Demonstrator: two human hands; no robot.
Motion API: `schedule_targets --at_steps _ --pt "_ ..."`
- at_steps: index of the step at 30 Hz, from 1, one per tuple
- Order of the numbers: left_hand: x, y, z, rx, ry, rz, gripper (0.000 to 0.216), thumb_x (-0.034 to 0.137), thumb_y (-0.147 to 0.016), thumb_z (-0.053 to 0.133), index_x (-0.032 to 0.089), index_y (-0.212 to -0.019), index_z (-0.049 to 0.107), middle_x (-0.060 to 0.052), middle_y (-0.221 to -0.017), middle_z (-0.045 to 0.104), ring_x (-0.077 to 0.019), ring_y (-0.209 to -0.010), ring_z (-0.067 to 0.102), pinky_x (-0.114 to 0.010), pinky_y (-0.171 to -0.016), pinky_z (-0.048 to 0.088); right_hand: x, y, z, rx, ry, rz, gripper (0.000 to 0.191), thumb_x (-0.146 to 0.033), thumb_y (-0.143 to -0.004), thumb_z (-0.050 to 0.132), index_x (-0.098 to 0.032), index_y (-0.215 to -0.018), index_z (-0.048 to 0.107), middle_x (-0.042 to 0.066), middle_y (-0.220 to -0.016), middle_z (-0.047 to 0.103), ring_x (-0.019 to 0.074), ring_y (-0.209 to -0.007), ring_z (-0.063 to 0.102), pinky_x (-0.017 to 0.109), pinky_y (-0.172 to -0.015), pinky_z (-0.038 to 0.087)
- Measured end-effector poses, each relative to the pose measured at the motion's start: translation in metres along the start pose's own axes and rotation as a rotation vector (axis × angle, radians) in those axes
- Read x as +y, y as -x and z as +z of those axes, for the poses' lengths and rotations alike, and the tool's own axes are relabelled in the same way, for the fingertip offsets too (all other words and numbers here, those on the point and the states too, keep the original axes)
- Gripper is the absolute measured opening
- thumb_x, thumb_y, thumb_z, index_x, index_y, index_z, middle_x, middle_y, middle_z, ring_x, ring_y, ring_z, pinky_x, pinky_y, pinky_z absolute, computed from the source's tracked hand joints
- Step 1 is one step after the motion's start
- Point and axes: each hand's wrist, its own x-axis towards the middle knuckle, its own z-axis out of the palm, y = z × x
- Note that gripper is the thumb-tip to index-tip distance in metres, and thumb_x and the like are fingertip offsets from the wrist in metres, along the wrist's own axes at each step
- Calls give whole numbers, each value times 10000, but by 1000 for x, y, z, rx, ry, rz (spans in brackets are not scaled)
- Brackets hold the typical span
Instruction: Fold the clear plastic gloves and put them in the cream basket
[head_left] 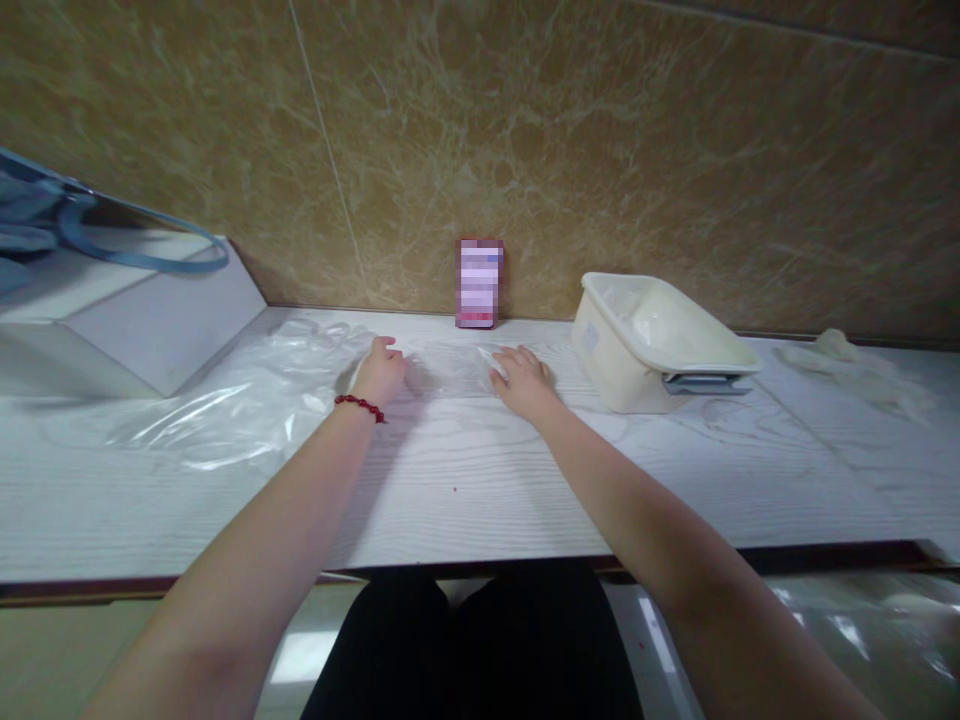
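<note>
A flat clear plastic bag (448, 370) lies on the white wood-grain table between my two hands. My left hand (381, 372), with a red bead bracelet at its wrist, has its fingers curled at the bag's left end. At the opposite end, my right hand (525, 380) grips the bag, and a whitish bit of film stands up between thumb and forefinger. Left of my left hand spreads a heap of loose clear plastic bags (255, 400). The fingertips of both hands are partly hidden.
A phone (478, 284) leans on the marble wall. To the right stands a cream plastic bin (626, 375) with a grey handle and plastic inside. Crumpled film (840, 355) lies farther right. A white box (172, 310) with a blue strap (150, 262) is at left.
</note>
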Motion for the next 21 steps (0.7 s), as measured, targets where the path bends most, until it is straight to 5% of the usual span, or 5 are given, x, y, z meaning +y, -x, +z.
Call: schedule_targets --at_steps 5,9,16,21 --pt "21 17 1 -74 -239 327 365 215 -769 363 116 -1107 456 -126 -1127 522 -200 -1067 469 -341 -911 350 -1 1 1 -123 37 -79 473 -429 -846 259 -222 -1262 342 15 -1357 289 198 -1270 124 464 -995 131" --pt "34 30 15 -263 -456 637 403 259 -817 299 146 -1186 417 -93 -1276 413 -226 -1212 300 -430 -989 224 -5 4 1 -238 74 -98 535 -488 -843 197 -206 -1284 308 46 -1371 253 210 -1279 88 516 -987 73" --pt "33 40 27 -401 -608 621 479 345 -852 191 184 -1288 303 -80 -1375 256 -237 -1252 216 -486 -983 180 -6 8 5 -348 111 6 634 -577 -804 133 -230 -1332 190 50 -1405 138 271 -1276 42 579 -951 53" --pt "33 40 19 -447 -659 474 556 483 -829 136 245 -1329 198 -71 -1407 156 -269 -1276 114 -520 -984 98 -6 7 2 -441 125 63 688 -634 -765 77 -269 -1347 82 15 -1419 30 283 -1276 -11 613 -928 7"
